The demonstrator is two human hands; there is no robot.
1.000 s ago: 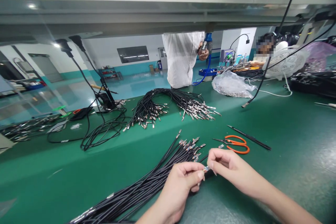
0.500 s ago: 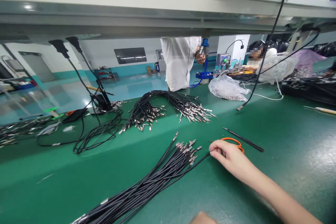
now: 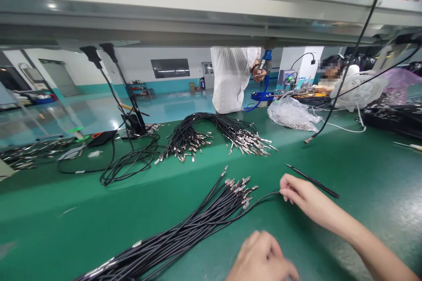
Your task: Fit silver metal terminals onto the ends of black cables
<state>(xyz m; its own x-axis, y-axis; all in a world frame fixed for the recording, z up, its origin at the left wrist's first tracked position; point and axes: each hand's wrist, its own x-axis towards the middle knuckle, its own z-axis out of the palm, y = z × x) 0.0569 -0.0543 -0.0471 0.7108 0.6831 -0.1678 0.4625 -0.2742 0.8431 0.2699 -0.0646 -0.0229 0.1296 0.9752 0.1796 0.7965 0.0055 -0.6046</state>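
Observation:
My right hand (image 3: 298,195) pinches the end of one black cable (image 3: 263,197), which bends away from a bundle of black cables (image 3: 198,219) with metal terminals at its far end. The bundle lies slantwise across the green tabletop. Low in the view is my left hand (image 3: 262,257), to the right of the bundle, its fingers curled and partly blurred. What it holds, if anything, is hidden. Just beyond my right hand lies a thin black pen-like tool (image 3: 313,180). The orange-handled scissors are out of sight now.
An arched pile of black cables (image 3: 214,129) with metal ends lies farther back. Left of it sits a tangled cord (image 3: 128,164). A clear plastic bag (image 3: 293,113) and a hanging black cord (image 3: 344,61) are at right. A shelf (image 3: 165,4) spans overhead; a person in stripes (image 3: 231,79) stands beyond.
My right hand has shifted right, and the pinched cable now curves out from the bundle. My left hand has come up into view. The orange scissor handles no longer show.

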